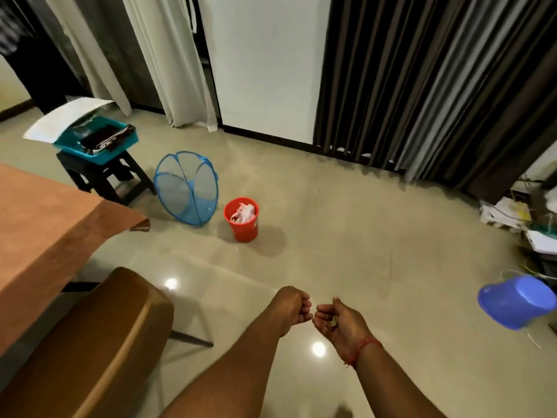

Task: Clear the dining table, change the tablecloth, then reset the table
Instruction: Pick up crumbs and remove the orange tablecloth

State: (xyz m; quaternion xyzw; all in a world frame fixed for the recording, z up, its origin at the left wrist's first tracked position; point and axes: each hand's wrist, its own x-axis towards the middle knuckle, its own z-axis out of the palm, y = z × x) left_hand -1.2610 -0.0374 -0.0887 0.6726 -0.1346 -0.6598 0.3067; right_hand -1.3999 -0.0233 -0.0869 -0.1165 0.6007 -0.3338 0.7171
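Note:
The dining table [45,236] is at the left under an orange-brown tablecloth, and no dishes show on the part in view. Both my hands are held out low over the floor, almost touching. My left hand [294,309] is curled into a loose fist with nothing visible in it. My right hand [336,321] is palm up with its fingers curled around a few small yellowish scraps that are too small to name. A red bucket [242,221] holding crumpled white paper stands on the floor ahead of my hands.
A brown chair [99,342] stands at the table's near side. A blue mesh hamper [187,188] sits beside the bucket. Behind it a teal tray [99,143] of dark folded cloth rests on a black stool [102,173]. A blue tub [515,300] and clutter lie at right.

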